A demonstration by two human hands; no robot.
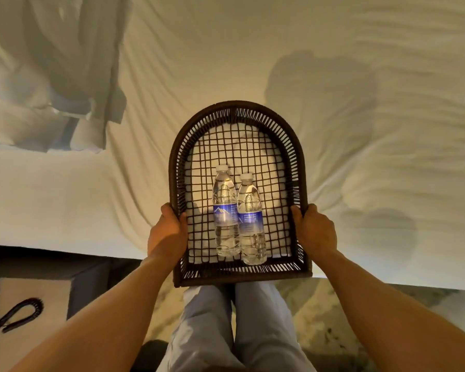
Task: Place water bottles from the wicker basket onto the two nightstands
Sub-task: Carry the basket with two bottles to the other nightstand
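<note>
A dark brown wicker basket with an arched far end is held over the edge of a white bed. Two clear water bottles with blue labels and white caps lie side by side in its near half: one bottle on the left, the other bottle on the right, touching each other. My left hand grips the basket's left rim. My right hand grips the right rim.
The bed with a rumpled white sheet fills the view ahead; pillows and a folded duvet lie at the far left. A nightstand with a coiled black phone cord stands at the lower left. Patterned carpet and my legs are below.
</note>
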